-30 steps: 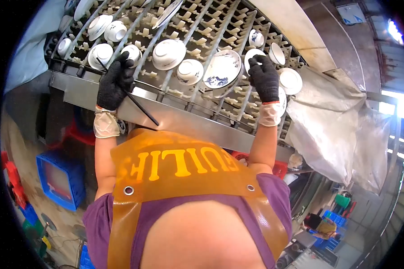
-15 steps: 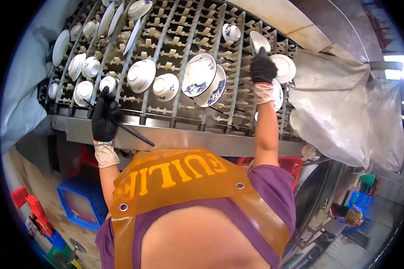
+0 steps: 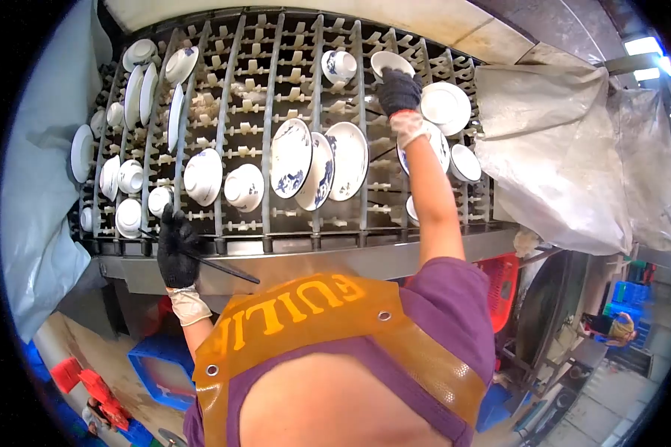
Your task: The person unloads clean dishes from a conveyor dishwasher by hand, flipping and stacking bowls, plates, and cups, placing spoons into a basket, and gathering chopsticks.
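My left hand (image 3: 177, 246), in a black glove, is closed around a thin dark rod (image 3: 227, 270). Its fingertips reach the rim of a small upturned white bowl (image 3: 159, 200) at the front of the peg conveyor. Farther back on the right, my right hand (image 3: 399, 94), also gloved in black, has its fingers closed on the near edge of a small white bowl (image 3: 390, 62). A white dish (image 3: 445, 106) lies beside that hand, and a blue-patterned plate (image 3: 434, 147) is partly hidden under the forearm.
Blue-patterned plates (image 3: 291, 158) stand tilted between the conveyor's bars (image 3: 268, 112). More bowls (image 3: 203, 176) and plates are on its left side. A metal ledge (image 3: 291, 262) runs along the front. Plastic sheets hang at the left (image 3: 45, 223) and right (image 3: 552, 149). A blue crate (image 3: 160, 372) sits below.
The view has shifted, and the dishes appear lower in it. My right hand and its bowl are farther left; a third patterned plate now shows beside the two. My left hand stays near its bowl.
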Demonstrator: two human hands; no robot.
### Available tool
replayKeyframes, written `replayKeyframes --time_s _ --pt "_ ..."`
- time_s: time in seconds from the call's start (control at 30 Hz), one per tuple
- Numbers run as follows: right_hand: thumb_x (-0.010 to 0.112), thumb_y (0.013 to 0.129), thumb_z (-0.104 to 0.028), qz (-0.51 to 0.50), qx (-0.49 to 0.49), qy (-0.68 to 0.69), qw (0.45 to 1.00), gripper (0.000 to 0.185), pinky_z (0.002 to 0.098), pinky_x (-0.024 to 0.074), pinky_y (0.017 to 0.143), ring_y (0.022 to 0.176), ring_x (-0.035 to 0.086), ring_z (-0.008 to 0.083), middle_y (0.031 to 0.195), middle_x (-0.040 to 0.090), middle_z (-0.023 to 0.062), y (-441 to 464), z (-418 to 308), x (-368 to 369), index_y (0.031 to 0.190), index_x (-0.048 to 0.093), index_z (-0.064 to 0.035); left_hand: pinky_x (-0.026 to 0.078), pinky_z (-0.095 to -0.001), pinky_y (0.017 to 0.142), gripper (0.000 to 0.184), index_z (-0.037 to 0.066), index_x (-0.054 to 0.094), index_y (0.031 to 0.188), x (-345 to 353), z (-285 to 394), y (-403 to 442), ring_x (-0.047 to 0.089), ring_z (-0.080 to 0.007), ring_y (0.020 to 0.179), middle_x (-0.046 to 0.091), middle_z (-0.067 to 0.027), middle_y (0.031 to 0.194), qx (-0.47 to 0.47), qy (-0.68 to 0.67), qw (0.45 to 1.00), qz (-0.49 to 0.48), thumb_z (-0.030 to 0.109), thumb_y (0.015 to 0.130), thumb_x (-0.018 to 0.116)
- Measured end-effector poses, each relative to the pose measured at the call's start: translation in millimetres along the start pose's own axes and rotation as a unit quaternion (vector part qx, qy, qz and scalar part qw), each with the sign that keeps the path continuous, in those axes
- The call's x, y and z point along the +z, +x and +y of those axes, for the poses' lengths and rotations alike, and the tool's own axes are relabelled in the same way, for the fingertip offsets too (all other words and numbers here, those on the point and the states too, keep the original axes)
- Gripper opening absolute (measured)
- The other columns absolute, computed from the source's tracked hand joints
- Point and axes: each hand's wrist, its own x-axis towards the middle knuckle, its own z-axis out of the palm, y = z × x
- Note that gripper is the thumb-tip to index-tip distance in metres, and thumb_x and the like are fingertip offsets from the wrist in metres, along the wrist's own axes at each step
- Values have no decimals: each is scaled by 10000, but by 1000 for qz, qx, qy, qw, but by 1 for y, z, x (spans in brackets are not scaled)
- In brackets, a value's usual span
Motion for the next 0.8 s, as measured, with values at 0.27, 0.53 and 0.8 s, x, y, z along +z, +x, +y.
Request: replayKeyframes --time_s 0.27,0.53,0.8 --pt "733 722 -245 -64 158 523 835 413 293 487 720 777 621 171 913 670 125 58 74 23 1049 637 -11 400 -253 650 394 67 431 1308 2 -14 1 428 -118 746 539 -56 1054 1 58 998 17 186 935 473" --pt "784 582 -365 -42 213 52 975 624 424 456 843 958 581 341 1099 580 195 -37 164 -8 1094 572 -78 424 -274 708 401 59 425 1298 13 -28 -4 451 -133 812 534 -70 1098 39 68 996 46 209 931 483" --pt "712 620 -163 2 71 290 954 418 358 489 765 846 634 260 919 656 153 -48 105 -75 1027 637 -103 431 -261 715 404 69 421 1307 19 -40 -3 484 -134 817 549 -64 1136 28 47 997 -59 226 938 470"
